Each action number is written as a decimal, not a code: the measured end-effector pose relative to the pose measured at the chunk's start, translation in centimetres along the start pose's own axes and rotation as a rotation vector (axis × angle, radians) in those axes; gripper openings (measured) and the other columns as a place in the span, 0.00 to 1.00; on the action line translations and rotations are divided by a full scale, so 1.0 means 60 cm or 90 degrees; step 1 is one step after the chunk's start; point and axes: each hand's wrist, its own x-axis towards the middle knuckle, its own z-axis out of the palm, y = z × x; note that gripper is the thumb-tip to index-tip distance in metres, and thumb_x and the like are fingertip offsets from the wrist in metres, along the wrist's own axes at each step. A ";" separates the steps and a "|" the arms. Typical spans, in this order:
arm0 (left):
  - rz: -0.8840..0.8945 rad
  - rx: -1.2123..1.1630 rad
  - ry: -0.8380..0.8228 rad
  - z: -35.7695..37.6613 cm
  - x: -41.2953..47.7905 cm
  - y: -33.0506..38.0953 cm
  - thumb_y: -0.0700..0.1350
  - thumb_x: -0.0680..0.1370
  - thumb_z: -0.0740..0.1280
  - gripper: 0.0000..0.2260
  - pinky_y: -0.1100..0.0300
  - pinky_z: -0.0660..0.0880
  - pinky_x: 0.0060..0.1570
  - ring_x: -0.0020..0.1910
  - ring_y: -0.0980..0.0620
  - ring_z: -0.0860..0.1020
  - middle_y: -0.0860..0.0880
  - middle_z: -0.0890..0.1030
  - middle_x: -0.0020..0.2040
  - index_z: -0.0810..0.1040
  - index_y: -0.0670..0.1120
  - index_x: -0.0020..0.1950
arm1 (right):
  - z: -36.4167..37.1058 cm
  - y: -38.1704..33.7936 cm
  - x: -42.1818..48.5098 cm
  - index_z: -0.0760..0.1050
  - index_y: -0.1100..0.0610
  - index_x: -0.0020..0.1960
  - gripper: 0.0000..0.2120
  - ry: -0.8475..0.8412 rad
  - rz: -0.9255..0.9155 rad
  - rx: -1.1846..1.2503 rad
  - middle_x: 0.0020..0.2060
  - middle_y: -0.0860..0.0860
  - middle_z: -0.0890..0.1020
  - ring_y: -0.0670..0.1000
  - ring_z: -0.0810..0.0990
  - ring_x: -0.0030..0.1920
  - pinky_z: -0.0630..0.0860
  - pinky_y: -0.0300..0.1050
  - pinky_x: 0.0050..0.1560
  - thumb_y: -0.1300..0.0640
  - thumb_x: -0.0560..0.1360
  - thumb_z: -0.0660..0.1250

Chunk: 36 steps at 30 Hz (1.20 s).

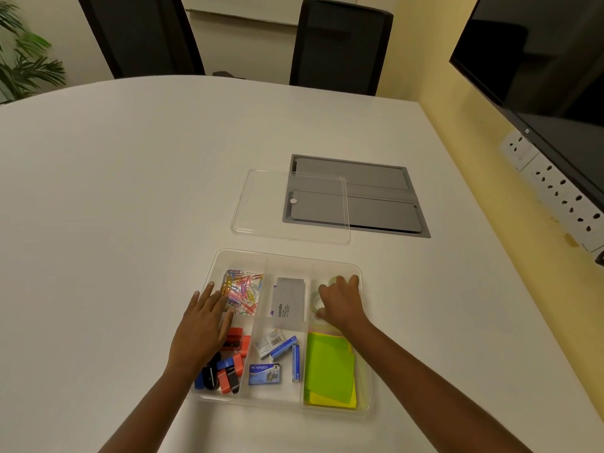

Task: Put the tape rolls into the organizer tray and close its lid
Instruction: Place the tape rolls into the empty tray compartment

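The clear organizer tray [287,258] lies on the white table in front of me, its lid off. In its far right compartment lie clear tape rolls [316,300], mostly hidden under my right hand [341,307], whose fingers curl down over them; I cannot tell how firmly it grips them. My left hand [204,325] rests flat, fingers apart, on the tray's left edge beside the coloured paper clips [243,291]. The clear lid [261,204] lies flat on the table just beyond the tray.
Other compartments hold a grey box [287,304], staple boxes [274,358], binder clips [228,364] and green and yellow sticky notes [330,371]. A grey cable hatch [376,197] sits in the table behind the lid. A wall with sockets [555,197] runs along the right; chairs [340,44] stand beyond.
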 end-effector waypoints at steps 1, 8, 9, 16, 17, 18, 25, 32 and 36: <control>0.001 0.003 -0.001 0.000 0.000 -0.001 0.69 0.60 0.19 0.54 0.53 0.43 0.73 0.75 0.47 0.54 0.45 0.64 0.73 0.61 0.45 0.71 | 0.003 -0.001 0.000 0.73 0.60 0.57 0.18 0.007 0.012 0.013 0.53 0.58 0.82 0.59 0.72 0.61 0.63 0.56 0.62 0.48 0.73 0.66; 0.016 -0.015 0.026 -0.002 -0.002 0.001 0.67 0.65 0.22 0.51 0.51 0.48 0.73 0.74 0.45 0.59 0.42 0.71 0.69 0.68 0.42 0.67 | 0.011 0.004 0.001 0.78 0.60 0.53 0.18 0.007 0.022 0.011 0.51 0.58 0.83 0.58 0.74 0.58 0.64 0.55 0.60 0.46 0.74 0.66; 0.017 -0.018 0.028 -0.002 -0.003 0.001 0.67 0.65 0.23 0.51 0.51 0.49 0.73 0.73 0.44 0.60 0.42 0.72 0.68 0.69 0.41 0.66 | 0.009 0.005 0.000 0.78 0.60 0.53 0.17 -0.005 0.020 0.010 0.51 0.58 0.83 0.58 0.75 0.58 0.65 0.55 0.60 0.47 0.74 0.65; 0.019 -0.037 0.033 -0.001 -0.002 0.001 0.68 0.65 0.23 0.51 0.49 0.50 0.73 0.73 0.44 0.60 0.42 0.72 0.68 0.69 0.42 0.66 | 0.000 0.039 -0.016 0.79 0.55 0.57 0.13 -0.084 -0.029 0.081 0.57 0.54 0.82 0.57 0.75 0.61 0.66 0.52 0.63 0.61 0.75 0.64; 0.019 -0.038 0.034 0.000 -0.002 0.001 0.68 0.65 0.23 0.51 0.49 0.50 0.73 0.73 0.44 0.60 0.41 0.72 0.68 0.69 0.41 0.66 | 0.002 0.040 -0.021 0.78 0.55 0.58 0.13 -0.072 -0.032 0.092 0.58 0.55 0.82 0.57 0.76 0.61 0.68 0.51 0.63 0.62 0.75 0.64; 0.019 -0.037 0.035 0.000 -0.003 0.001 0.68 0.65 0.23 0.51 0.49 0.50 0.73 0.73 0.44 0.60 0.42 0.72 0.68 0.69 0.42 0.66 | 0.007 0.038 -0.025 0.78 0.56 0.58 0.13 -0.053 -0.030 0.102 0.58 0.56 0.81 0.58 0.77 0.59 0.70 0.49 0.61 0.63 0.75 0.64; 0.023 -0.024 0.032 -0.002 -0.004 0.001 0.68 0.64 0.22 0.52 0.50 0.49 0.73 0.73 0.44 0.60 0.42 0.72 0.68 0.69 0.41 0.66 | 0.014 0.030 -0.026 0.75 0.59 0.57 0.11 -0.004 -0.027 0.090 0.57 0.58 0.79 0.58 0.76 0.57 0.70 0.49 0.55 0.63 0.75 0.63; 0.025 -0.032 0.034 0.000 -0.003 0.000 0.68 0.66 0.24 0.50 0.50 0.49 0.72 0.72 0.43 0.62 0.41 0.72 0.67 0.70 0.42 0.65 | 0.010 0.049 -0.030 0.75 0.58 0.59 0.15 0.133 0.045 0.115 0.60 0.54 0.75 0.55 0.71 0.61 0.68 0.47 0.53 0.67 0.76 0.60; 0.021 -0.031 0.032 0.000 -0.002 0.000 0.68 0.67 0.26 0.48 0.50 0.50 0.73 0.73 0.44 0.61 0.42 0.73 0.67 0.70 0.42 0.65 | 0.010 0.051 -0.022 0.74 0.60 0.59 0.14 0.104 0.061 0.084 0.61 0.55 0.73 0.55 0.69 0.61 0.64 0.47 0.49 0.69 0.75 0.59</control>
